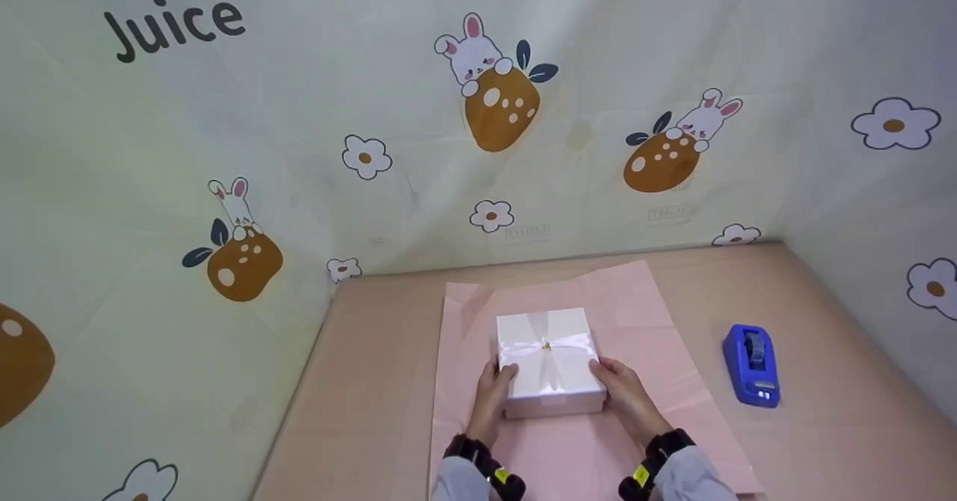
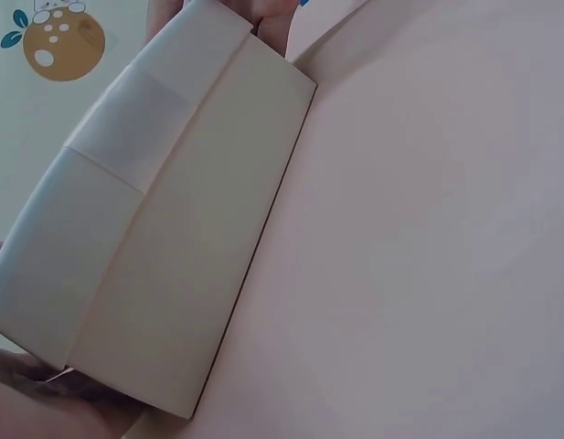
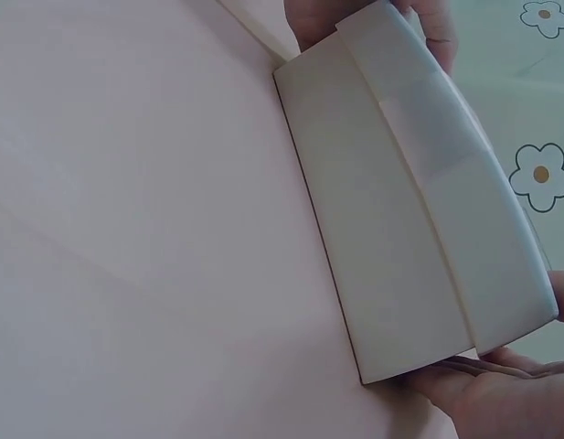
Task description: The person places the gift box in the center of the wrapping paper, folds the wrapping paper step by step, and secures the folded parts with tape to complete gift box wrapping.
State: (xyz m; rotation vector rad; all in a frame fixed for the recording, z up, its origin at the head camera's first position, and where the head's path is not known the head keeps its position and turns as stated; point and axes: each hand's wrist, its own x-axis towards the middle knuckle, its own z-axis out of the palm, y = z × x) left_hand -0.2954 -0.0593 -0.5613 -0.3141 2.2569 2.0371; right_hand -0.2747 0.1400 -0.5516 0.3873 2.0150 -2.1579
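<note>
Two hands, left (image 1: 493,390) and right (image 1: 626,392), grip one white box (image 1: 551,363) on one pink sheet (image 1: 665,351).

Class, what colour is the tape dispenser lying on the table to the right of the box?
Blue: the tape dispenser shows best in the head view.

White box (image 1: 552,363) on pink paper (image 1: 658,321), blue tape dispenser (image 1: 751,365)

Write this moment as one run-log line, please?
left hand: grips white gift box | right hand: grips box | box: on pink paper | tape dispenser: untouched
</note>
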